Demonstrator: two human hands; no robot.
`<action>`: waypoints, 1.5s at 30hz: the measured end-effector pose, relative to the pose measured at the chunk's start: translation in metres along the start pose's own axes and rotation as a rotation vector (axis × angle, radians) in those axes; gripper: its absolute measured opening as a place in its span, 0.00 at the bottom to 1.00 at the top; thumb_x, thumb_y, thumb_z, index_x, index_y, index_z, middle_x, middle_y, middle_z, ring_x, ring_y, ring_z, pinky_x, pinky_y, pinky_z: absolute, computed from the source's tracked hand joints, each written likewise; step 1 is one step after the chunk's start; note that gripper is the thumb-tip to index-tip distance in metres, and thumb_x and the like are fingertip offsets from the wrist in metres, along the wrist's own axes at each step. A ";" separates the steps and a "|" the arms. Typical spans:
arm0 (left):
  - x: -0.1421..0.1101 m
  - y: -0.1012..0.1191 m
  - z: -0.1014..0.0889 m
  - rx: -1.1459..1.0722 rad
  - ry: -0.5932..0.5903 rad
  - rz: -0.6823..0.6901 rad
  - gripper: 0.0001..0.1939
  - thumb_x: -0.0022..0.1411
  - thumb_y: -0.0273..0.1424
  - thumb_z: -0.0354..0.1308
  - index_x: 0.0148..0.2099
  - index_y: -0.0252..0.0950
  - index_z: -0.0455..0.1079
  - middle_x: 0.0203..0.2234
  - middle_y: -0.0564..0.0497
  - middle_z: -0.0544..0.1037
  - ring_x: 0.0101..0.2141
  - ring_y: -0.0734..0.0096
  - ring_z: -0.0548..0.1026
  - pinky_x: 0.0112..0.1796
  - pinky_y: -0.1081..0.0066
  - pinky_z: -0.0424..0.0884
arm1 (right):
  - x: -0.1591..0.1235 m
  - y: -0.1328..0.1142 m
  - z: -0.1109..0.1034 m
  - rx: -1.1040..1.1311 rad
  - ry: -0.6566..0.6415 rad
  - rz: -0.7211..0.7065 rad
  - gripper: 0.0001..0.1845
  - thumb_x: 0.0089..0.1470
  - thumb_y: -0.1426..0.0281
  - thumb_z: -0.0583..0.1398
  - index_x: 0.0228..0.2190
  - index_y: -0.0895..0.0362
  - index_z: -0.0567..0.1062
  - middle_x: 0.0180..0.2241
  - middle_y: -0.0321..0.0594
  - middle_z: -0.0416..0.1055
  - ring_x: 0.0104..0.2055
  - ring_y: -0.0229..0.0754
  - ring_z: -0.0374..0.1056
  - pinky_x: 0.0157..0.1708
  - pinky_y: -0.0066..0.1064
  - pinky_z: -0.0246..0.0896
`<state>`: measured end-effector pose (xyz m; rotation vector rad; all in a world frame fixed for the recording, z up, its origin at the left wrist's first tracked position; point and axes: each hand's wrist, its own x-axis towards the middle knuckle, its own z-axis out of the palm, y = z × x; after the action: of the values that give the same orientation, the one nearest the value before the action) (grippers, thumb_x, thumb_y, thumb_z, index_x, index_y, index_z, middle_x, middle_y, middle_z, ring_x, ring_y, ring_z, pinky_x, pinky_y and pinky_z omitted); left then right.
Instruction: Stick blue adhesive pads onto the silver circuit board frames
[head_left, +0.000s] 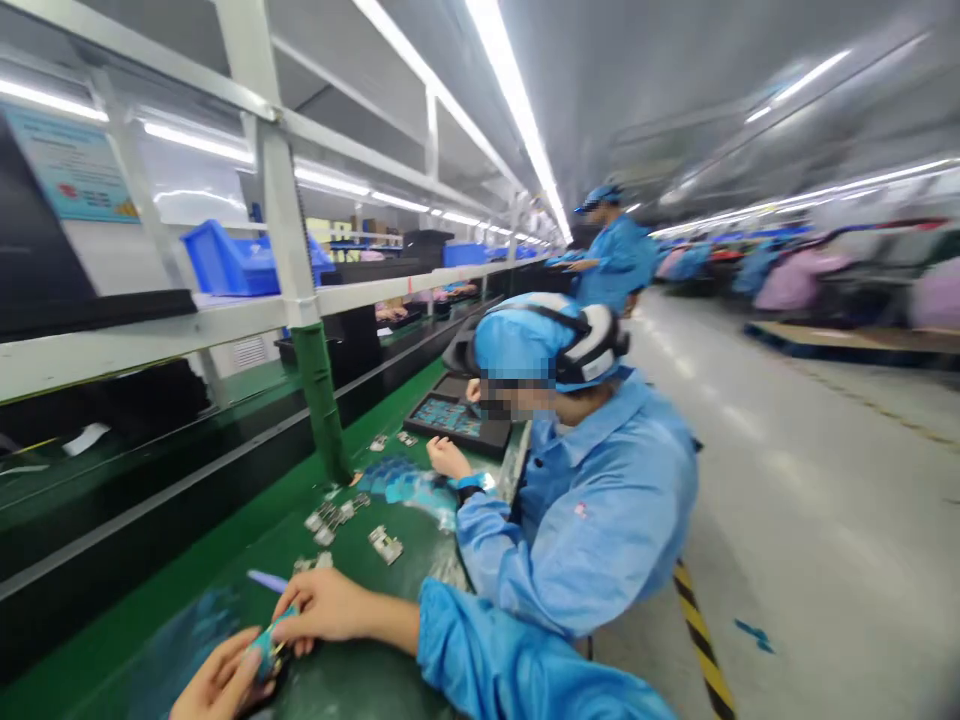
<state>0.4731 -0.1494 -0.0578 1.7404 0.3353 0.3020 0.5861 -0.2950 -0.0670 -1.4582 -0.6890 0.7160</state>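
Note:
At the lower left, my left hand (217, 680) pinches a small metal part with a teal film (265, 645). My right hand (330, 606) has its fingers closed on the same part from the other side; its exact kind is too small to tell. Just beyond the right fingers lies a slim light-purple tool (268, 580), partly hidden by that hand. Several small silvery metal parts (385, 545) are scattered on the green work surface (352, 590) past my hands. A patch of clear blue film pieces (409, 485) lies farther on.
Close on my right, a co-worker (577, 520) in blue leans over a black tray (491, 437) of small blue parts. A green-wrapped post (321, 405) rises from the bench, carrying a shelf with a blue bin (232, 262). Another person (619, 250) stands farther along the line.

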 end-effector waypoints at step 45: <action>0.201 -0.054 -0.083 0.829 0.144 0.303 0.28 0.58 0.50 0.47 0.44 0.33 0.74 0.39 0.40 0.77 0.31 0.57 0.78 0.40 0.60 0.74 | 0.015 0.028 -0.024 -1.146 0.457 -0.355 0.07 0.58 0.67 0.68 0.36 0.57 0.76 0.36 0.38 0.69 0.46 0.46 0.60 0.51 0.40 0.52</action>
<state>0.6237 0.0126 -0.0917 2.6026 0.3209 0.5614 0.6140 -0.2982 -0.0952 -2.3211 -1.0146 -0.4048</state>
